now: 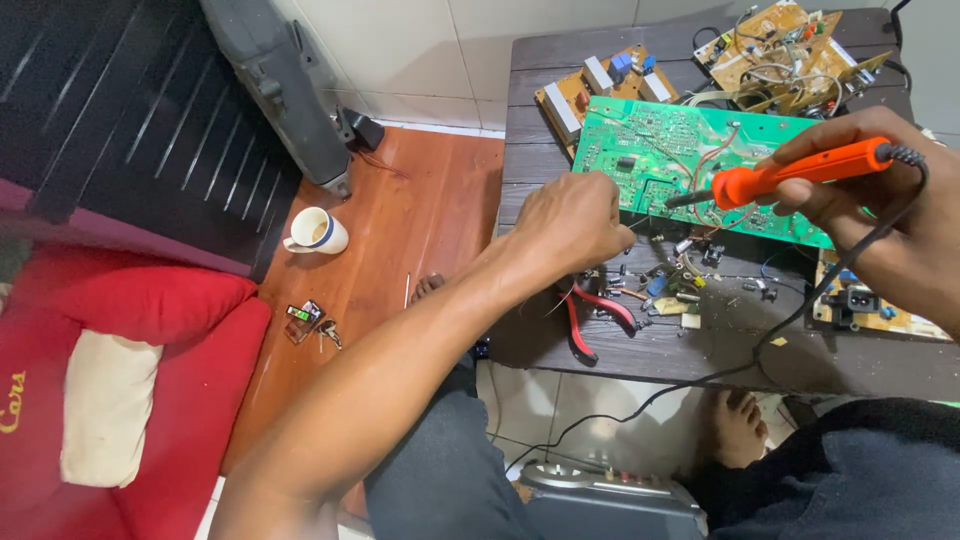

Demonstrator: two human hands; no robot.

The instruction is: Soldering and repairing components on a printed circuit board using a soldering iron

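A green circuit board (670,140) lies tilted on a dark wooden table (720,345). My right hand (880,210) grips an orange soldering iron (800,170), its dark tip touching the board near some red wires. My left hand (570,220) is closed at the board's near left edge, fingers pinched; whether it holds something thin is hidden. Red-handled pliers (590,315) lie on the table just below my left hand, among small loose electronic parts (680,285).
Brown circuit boards (780,50) with wires sit at the table's far side, another (860,305) at the right edge. A white mug (318,232) and small items (305,322) rest on the wooden floor. A red cushion (120,380) lies left. The iron's black cord (640,405) trails down.
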